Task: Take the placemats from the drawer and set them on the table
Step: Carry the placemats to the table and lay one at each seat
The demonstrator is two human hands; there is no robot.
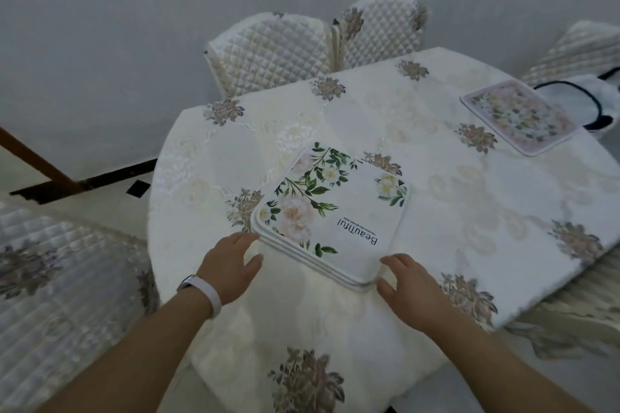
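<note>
Hands beside the placemat stack, head view.
Left hand [231, 265] and right hand [412, 288], fingers loose and gripping nothing, flank the near corners of the stack of placemats [332, 211], which lies flat near the table [453, 204] edge. Well apart, a single placemat [516, 117] lies at the far right rim beside a white bag [573, 90], contents hidden; open tablecloth lies between.

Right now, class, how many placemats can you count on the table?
4, as far as the edges show: about three in the stack at the near side of the table, and one pink floral placemat lying alone at the far right. The stack may hide more.
</note>
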